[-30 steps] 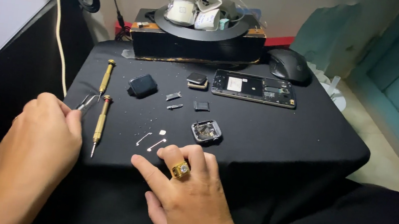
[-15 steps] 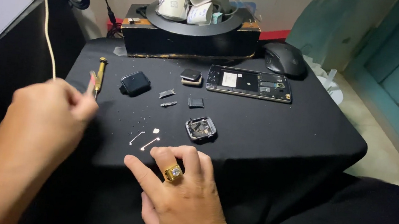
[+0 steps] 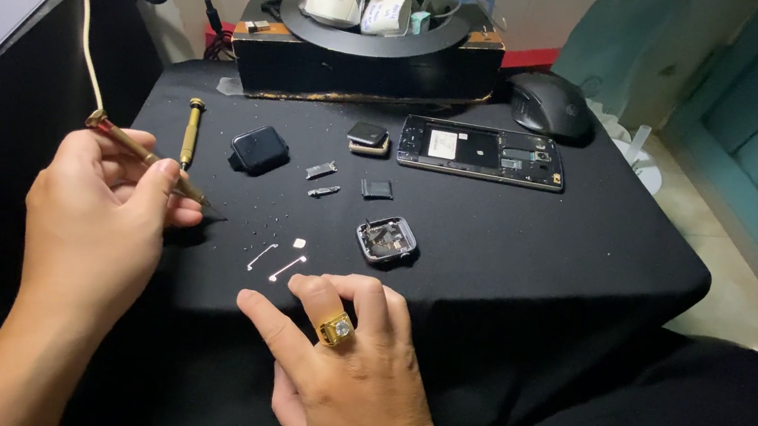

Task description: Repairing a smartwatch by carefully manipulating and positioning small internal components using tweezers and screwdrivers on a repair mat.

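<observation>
The left hand [image 3: 97, 213] grips a slim brass-coloured precision screwdriver [image 3: 149, 158] between thumb and fingers, tip angled down toward the black cloth-covered table [image 3: 542, 246]. The right hand [image 3: 347, 367], wearing a gold ring, rests open and flat on the cloth, just beside two small silver metal strips [image 3: 275, 262] and near an opened square silver watch case [image 3: 386, 240]. A second brass-coloured screwdriver [image 3: 192, 131] lies beside a square black watch screen [image 3: 260, 148].

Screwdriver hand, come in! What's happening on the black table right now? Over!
Left hand grips brass screwdriver, tip down. Right hand flat, empty, beside small metal strips. Opened watch case lies apart.
</observation>
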